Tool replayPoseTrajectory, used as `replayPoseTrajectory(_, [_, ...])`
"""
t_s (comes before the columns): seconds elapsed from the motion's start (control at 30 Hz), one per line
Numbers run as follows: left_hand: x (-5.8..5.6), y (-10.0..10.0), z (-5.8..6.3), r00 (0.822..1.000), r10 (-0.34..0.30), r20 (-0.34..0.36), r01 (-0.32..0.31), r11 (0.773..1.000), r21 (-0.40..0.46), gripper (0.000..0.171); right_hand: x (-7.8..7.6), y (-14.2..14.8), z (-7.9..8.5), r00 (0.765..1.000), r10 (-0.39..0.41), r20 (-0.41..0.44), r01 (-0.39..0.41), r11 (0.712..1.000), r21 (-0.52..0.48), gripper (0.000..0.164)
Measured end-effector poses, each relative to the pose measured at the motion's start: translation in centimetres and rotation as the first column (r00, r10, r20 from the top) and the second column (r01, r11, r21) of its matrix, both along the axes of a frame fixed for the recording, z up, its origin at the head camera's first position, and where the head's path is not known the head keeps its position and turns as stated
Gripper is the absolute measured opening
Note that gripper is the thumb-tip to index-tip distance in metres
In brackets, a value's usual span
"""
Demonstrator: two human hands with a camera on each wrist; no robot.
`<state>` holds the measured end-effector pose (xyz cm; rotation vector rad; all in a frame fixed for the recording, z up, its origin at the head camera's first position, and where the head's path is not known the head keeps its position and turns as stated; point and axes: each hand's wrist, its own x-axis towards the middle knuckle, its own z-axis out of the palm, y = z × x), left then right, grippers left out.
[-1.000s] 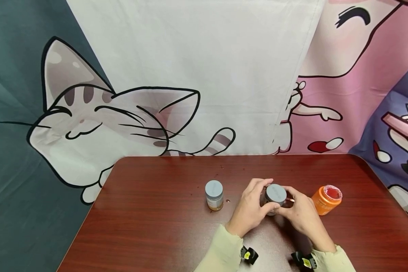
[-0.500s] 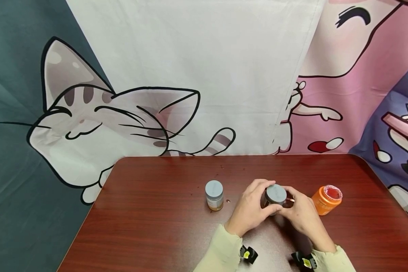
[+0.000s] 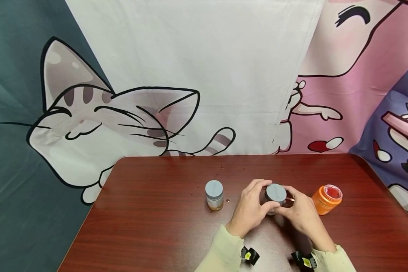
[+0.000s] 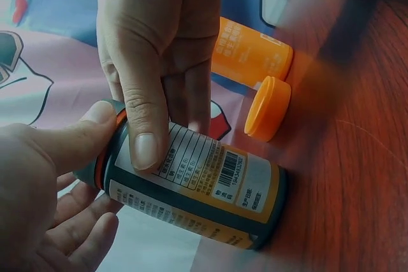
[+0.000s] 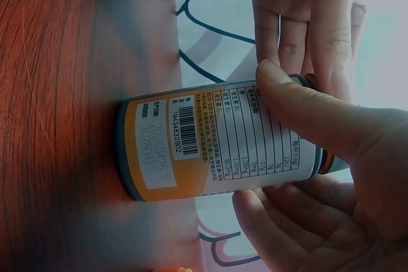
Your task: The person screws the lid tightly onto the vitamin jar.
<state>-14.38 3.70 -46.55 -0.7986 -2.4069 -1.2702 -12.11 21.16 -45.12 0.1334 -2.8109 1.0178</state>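
Observation:
Both hands are at a dark supplement bottle (image 5: 223,141) with a grey lid (image 3: 276,193) and a printed orange-and-white label. My left hand (image 3: 248,211) grips the lid, its thumb against the near side and its fingers around the far side. The bottle's body is held by my right hand (image 3: 302,213), whose thumb presses on the label (image 4: 197,164) in the left wrist view. A narrow orange ring (image 4: 101,169) shows just below the lid. The bottle stands upright, its base at the tabletop.
To the left stands a similar bottle (image 3: 214,195) with its grey lid on. An uncovered orange bottle (image 3: 326,200) stands right of my right hand, with an orange cap (image 4: 268,109) beside it. Small dark specks dot the brown table (image 3: 149,219); a printed cloth (image 3: 224,75) hangs behind.
My left hand's fingers shift slightly rightward around the lid, then back left. My right hand and the bottle stay in place.

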Motion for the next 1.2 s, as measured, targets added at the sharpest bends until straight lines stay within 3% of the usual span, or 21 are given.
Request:
replayPoseTrajectory(0.97, [-0.26,-0.68,0.2,0.998,-0.053,-0.043,0.048,0.994,-0.103,0.052,0.04,-0.06,-0.17,0.999,0.006,-0.054,-0.006,1.0,0.013,0.063])
replayPoseTrajectory(1.2, [-0.26,-0.76,0.35,0.998,-0.06,-0.027,0.055,0.987,-0.149,0.051,0.04,0.0,-0.2,0.999,0.008,-0.041,-0.008,1.0,0.011,0.066])
